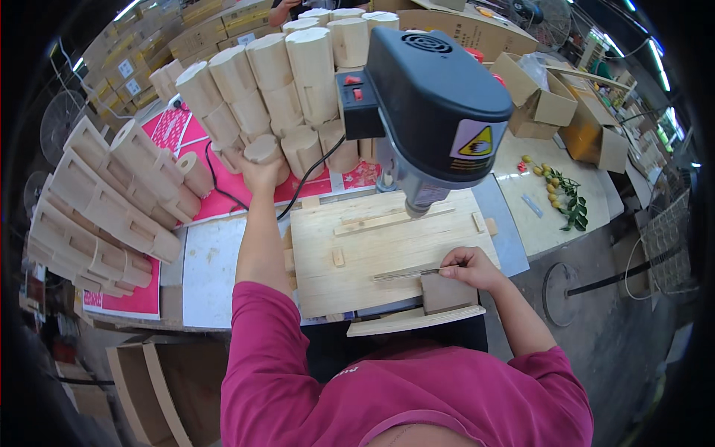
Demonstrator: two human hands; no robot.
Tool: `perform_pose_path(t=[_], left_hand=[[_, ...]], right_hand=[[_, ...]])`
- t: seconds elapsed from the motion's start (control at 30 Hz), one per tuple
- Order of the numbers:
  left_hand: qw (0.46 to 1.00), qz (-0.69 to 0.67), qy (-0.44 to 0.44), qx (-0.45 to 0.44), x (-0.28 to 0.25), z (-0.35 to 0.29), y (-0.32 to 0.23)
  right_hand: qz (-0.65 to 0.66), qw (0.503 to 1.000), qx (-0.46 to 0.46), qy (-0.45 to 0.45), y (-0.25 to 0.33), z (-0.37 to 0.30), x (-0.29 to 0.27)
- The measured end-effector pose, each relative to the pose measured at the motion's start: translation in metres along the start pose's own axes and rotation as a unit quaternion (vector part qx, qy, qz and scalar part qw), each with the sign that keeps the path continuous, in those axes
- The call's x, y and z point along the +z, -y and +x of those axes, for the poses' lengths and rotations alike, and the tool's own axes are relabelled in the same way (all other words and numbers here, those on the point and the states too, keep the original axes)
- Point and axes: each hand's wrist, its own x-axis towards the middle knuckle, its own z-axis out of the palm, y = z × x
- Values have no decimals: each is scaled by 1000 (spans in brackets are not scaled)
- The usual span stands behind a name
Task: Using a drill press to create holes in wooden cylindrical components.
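Note:
My left hand [259, 173] reaches forward, its fingers wrapped round a short pale wooden cylinder [264, 148] at the front of the stacked rows. On the right, my right hand [474, 268] is closed in a pinch above a brown block [448, 294]. A thin dark piece shows at its fingertips, too small to name. Both lie by the near edge of a plywood board [320, 257] with narrow wooden strips [395, 220] on it. Over the board's far side hangs the dark head of a drill press [439, 97], its lower tip largely hidden.
Several grooved wooden cylinders [309, 74] stand stacked behind, with more in leaning columns [104, 216] at the left. A black cable [313, 170] crosses the pink sheet [216, 195]. To the right are an open carton [532, 93], a fruit sprig [570, 197] and a fan stand [618, 274].

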Motion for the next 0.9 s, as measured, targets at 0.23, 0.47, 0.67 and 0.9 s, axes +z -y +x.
perform_pose_path(t=[0.23, 0.47, 0.67, 0.9], left_hand=[[740, -600, 91, -289, -68, -33, -12], [585, -762, 117, -254, -139, -123, -68], [570, -714, 337, -229, -150, -180, -92], [908, -208, 329, 155, -189, -187, -163]], right_hand=[[-5, 1000, -25, 0, -11, -5, -5], [-7, 996, -73, 43, -7, -4, -6], [-55, 991, -83, 91, 1, -16, -2], [-100, 967, -228, 51, 45, -51, -22]])
